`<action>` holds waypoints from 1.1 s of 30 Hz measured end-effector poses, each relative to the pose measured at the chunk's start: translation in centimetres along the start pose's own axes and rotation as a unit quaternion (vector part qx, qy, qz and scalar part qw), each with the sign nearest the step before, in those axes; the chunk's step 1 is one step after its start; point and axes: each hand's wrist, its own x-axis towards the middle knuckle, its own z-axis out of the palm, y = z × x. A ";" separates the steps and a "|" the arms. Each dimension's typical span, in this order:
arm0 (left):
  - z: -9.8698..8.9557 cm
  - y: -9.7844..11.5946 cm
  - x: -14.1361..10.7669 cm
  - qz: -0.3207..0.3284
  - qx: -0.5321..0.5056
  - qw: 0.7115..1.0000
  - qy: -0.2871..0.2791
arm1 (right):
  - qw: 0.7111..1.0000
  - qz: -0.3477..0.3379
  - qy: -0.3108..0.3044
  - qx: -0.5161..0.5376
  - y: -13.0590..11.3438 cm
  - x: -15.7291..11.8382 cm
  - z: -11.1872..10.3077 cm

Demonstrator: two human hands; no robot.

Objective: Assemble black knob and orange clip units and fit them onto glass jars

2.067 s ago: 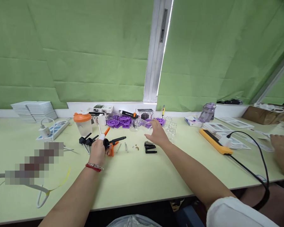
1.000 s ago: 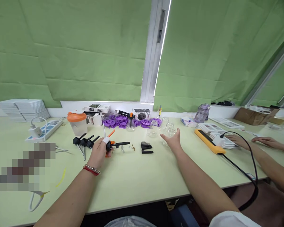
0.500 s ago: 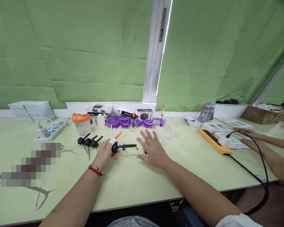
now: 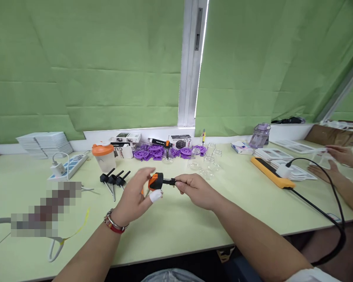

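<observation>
My right hand (image 4: 195,190) pinches the end of a black stem. At its other end is a black-and-orange head (image 4: 156,181), and the whole piece is held level above the table. Around that head my left hand (image 4: 135,197) is curved, thumb and fingers apart; a white wrap covers the thumb tip. Whether the thumb touches the head cannot be told. A bit of orange (image 4: 142,191) shows behind the left fingers. Left of that hand lie several black-headed pieces with metal rods (image 4: 113,180).
Purple plastic parts (image 4: 155,152) and clear cups (image 4: 210,158) line the back, beside an orange-lidded shaker (image 4: 104,156). A yellow power strip (image 4: 272,174) with a black cable lies right. Another person's hands (image 4: 330,172) handle a clear item there. A cable loop (image 4: 55,250) lies left.
My right hand has gone from spread to pinching the black stem. My left hand has loosened from the piece, its fingers now apart around the orange-and-black head. The view has shifted slightly.
</observation>
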 end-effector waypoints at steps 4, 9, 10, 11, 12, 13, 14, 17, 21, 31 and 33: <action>1.7 -0.4 -0.8 -0.177 -0.116 0.975 -0.073 | 0.996 0.079 0.014 0.042 2.4 0.6 1.8; 4.0 -2.8 -1.8 -0.310 -0.232 0.915 -0.110 | 0.984 0.136 0.095 0.064 6.2 1.1 5.3; 4.3 -3.2 -2.0 -0.320 -0.232 0.913 -0.104 | 0.982 0.143 0.101 0.067 6.8 1.1 5.9; 4.6 -3.6 -2.1 -0.322 -0.221 0.916 -0.096 | 0.981 0.146 0.105 0.070 7.4 1.1 6.3; 4.8 -3.9 -2.2 -0.318 -0.202 0.922 -0.090 | 0.981 0.149 0.104 0.074 7.9 1.1 6.8; 5.0 -4.1 -2.3 -0.310 -0.177 0.930 -0.086 | 0.980 0.153 0.101 0.075 8.3 1.1 7.1; 5.2 -4.3 -2.3 -0.300 -0.147 0.939 -0.085 | 0.980 0.157 0.096 0.074 8.6 1.2 7.4; 5.6 -4.7 -2.3 -0.284 -0.061 0.953 -0.088 | 0.982 0.160 0.087 0.042 9.2 1.4 8.1; 6.1 -4.8 -2.2 -0.275 -0.014 0.957 -0.087 | 0.985 0.151 0.087 0.001 9.2 2.1 8.6; 6.5 -5.0 -2.0 -0.313 -0.005 0.948 -0.065 | 0.984 0.152 0.083 -0.051 9.1 3.5 9.1; 6.5 -5.0 -1.9 -0.317 -0.002 0.946 -0.066 | 0.984 0.152 0.085 -0.047 9.2 3.5 9.1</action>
